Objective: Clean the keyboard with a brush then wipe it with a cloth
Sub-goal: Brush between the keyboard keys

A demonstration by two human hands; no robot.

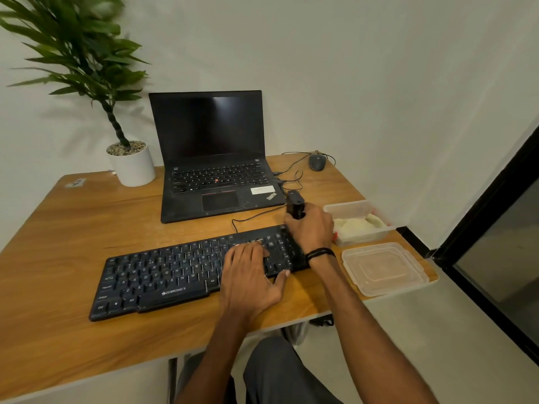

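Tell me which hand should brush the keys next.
Right. The right hand grips the black brush at the right end of the keyboard; the left hand lies flat on the keys, holding nothing.

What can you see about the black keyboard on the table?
The keyboard looks like black plastic, long and flat, with white letters and ZEBRONICS printed on its front edge. It lies slanted on the wooden table in front of the laptop, left end nearer the camera. The left hand rests flat on its right-side keys. The right hand grips a black brush at its far right corner. A thin black cable runs off behind its back edge.
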